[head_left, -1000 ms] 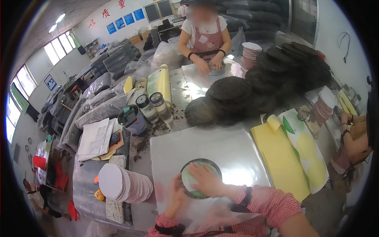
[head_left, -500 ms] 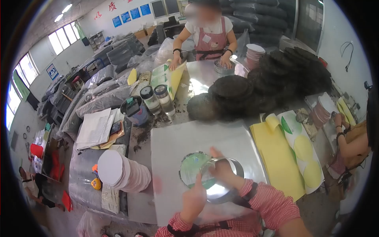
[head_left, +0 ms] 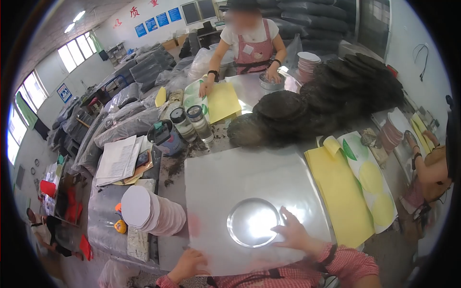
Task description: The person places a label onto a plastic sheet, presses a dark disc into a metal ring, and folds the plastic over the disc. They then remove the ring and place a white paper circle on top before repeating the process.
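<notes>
A round metal ring [head_left: 230,213] lies flat on the shiny pale sheet [head_left: 211,182] in front of me, bright light reflecting inside it. My right hand [head_left: 295,233] is at the ring's right rim, fingers spread, with a fingertip by the edge; whether it touches cannot be made out. Down at the sheet's lower left edge, my left hand [head_left: 191,264] rests with fingers loosely bent and nothing visible in it. To its upper left stands a leaning stack of white paper discs [head_left: 161,211].
Yellow sheets [head_left: 331,192] and a green-and-white printed sheet [head_left: 357,163] lie to the right. Dark, crumbly discs [head_left: 331,101] are piled behind. Two clear jars [head_left: 199,125] and a bucket [head_left: 165,139] stand back left. A co-worker [head_left: 249,48] works opposite; another person's arm [head_left: 427,163] shows at right.
The ring went from tilted in my hands to flat on the sheet. The green-faced disc beside it is gone from view. My left hand moved down and left. The co-worker opposite shifted a yellow sheet.
</notes>
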### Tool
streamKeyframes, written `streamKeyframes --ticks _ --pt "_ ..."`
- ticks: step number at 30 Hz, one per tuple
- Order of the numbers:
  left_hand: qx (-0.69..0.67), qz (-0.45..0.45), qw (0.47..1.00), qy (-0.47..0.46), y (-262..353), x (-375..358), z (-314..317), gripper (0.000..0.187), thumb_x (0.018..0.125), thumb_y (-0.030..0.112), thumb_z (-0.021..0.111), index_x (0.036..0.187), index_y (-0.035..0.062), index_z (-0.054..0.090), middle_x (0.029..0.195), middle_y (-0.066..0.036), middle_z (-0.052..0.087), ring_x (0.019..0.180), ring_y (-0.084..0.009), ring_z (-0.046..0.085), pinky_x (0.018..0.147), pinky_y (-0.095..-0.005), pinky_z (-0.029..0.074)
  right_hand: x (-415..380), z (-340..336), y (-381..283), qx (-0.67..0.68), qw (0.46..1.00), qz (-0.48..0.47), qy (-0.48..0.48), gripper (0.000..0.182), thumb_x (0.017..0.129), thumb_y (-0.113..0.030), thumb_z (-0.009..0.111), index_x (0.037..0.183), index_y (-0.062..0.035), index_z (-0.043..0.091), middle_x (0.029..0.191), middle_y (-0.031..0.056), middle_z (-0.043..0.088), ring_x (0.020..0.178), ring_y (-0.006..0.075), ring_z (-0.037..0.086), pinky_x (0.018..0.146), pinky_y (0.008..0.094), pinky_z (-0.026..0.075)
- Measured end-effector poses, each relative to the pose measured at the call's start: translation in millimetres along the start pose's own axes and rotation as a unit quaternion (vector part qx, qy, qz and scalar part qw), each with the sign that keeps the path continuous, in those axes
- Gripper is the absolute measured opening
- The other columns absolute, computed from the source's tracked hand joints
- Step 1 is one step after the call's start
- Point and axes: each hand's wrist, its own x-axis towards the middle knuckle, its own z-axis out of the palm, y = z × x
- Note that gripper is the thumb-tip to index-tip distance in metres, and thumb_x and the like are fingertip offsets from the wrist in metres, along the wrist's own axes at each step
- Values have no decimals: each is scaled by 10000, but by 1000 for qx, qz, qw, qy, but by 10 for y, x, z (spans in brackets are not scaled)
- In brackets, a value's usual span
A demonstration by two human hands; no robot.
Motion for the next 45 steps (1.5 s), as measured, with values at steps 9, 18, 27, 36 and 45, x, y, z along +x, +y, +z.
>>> streamKeyframes --ticks 9,18,27,36,45 --pt "-78 21 997 -16 -257 126 111 132 856 217 743 881 89 725 901 -65 666 900 -308 614 794 -425 459 -322 129 -591 316 939 -6 -139 341 780 -338 839 983 -95 714 1483 398 363 1320 486 472 1066 466 459" --pt "43 51 991 113 392 316 -223 79 805 137 735 860 102 691 835 -67 610 831 -289 617 754 -419 490 238 462 -137 181 975 130 -11 389 823 -313 785 1108 -78 664 1483 412 334 1254 485 515 1010 472 488" --pt "312 -217 845 377 399 478 -1266 485 903 116 600 1358 -44 556 1395 -205 576 1322 -394 512 1104 -529 381 -1815 500 -6 299 918 -57 -254 462 1028 -219 463 1434 -2 501 1412 232 534 1271 382 553 1096 407 436" --pt "385 -189 839 336 57 305 -1257 404 825 18 643 1224 -46 639 1225 -196 683 1123 -367 671 894 -443 539 1738 -1120 968 -56 981 -76 171 251 832 -40 707 1082 -18 710 1109 171 706 1029 351 676 873 410 556" --pt "238 46 859 450 875 1079 -945 232 842 38 659 1044 75 768 1073 -157 742 961 -297 736 795 -385 578 3138 -684 2479 -371 924 -42 83 348 892 -70 532 1217 -25 644 1245 153 665 1161 308 638 957 417 520"
